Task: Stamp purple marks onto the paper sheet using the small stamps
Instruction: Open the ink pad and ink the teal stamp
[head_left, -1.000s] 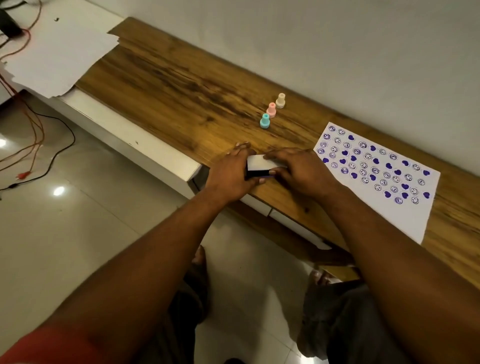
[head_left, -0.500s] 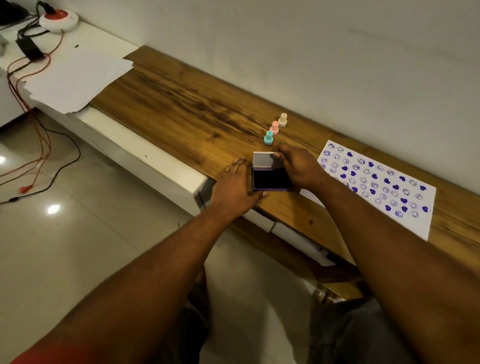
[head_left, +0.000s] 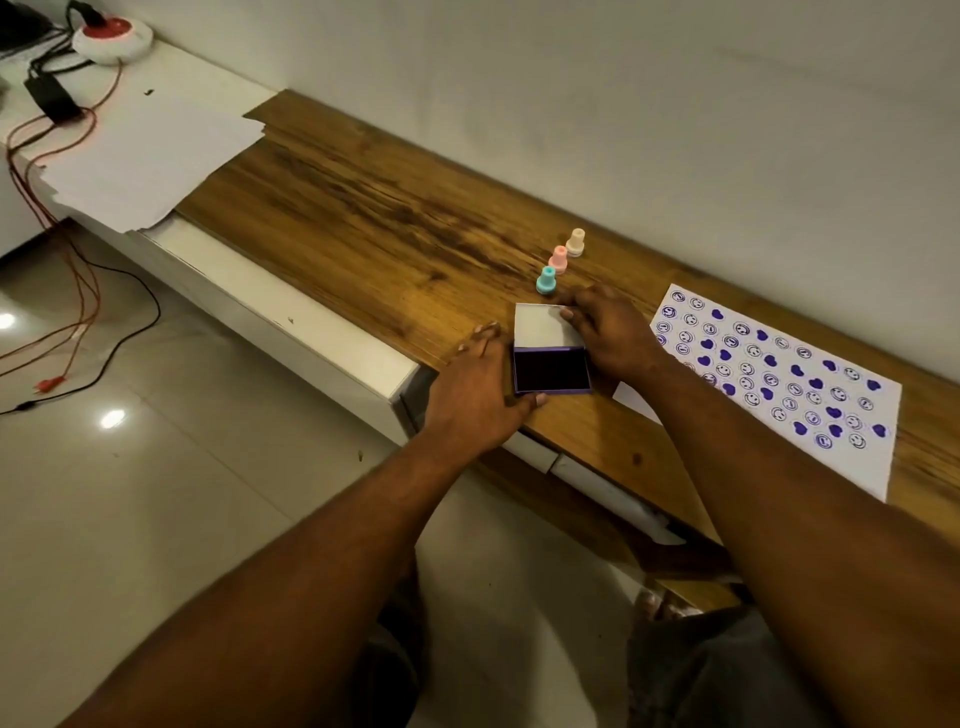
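Head view: paper sheet (head_left: 810, 395) bears purple smileys, hearts.

Centre frame: open ink pad (head_left: 550, 369), lid raised, on wooden desk (head_left: 363, 223); left hand (head_left: 475, 392) at its left edge, right hand (head_left: 613, 332) on lid. Above: three small stamps (head_left: 560, 259). Right: stamped paper sheet (head_left: 779, 384).

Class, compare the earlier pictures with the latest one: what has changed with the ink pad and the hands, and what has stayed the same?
The ink pad was shut a second ago; now its lid lies folded back, away from the person. The right hand swung it open and still touches it, while the left hand still steadies the base. The three stamps and the paper sheet have not moved.
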